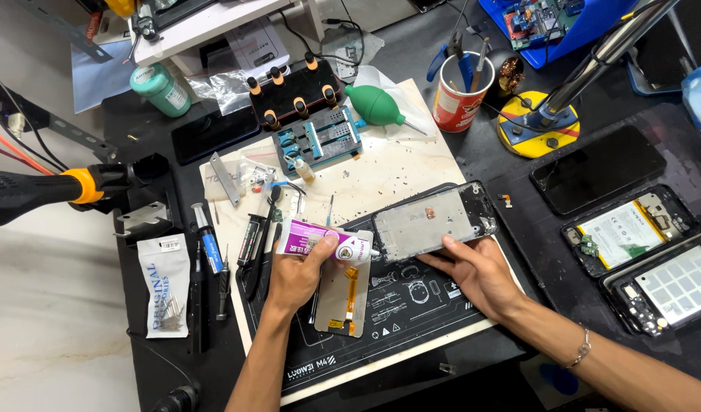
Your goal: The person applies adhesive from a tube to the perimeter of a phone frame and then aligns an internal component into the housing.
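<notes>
My left hand (295,268) pinches a white and purple glue tube (327,244), its nozzle touching the left end of the phone frame (434,225). My right hand (476,271) lies spread under the frame's near edge, fingers steadying it, tilted, on the black work mat (411,320). Below the tube lies a screen panel (344,294) with an orange ribbon cable, face down on the mat, just beside my left wrist.

To the left, screwdrivers (213,267) and tweezers crowd the mat's edge, with a bag of screws (164,284) beyond them near the counter (175,358) edge. A hot-air handle (38,191) juts in from the far left. To the right, three opened phones (633,236) lie close together, leaving little room on that side.

Farther back, a pale board (389,164) speckled with screws has some open space. Behind it stand a blue clamp jig (320,141), a green air blower (375,105), a red cup of tools (459,98), a green bottle (161,88) and a yellow stand base (537,126).
</notes>
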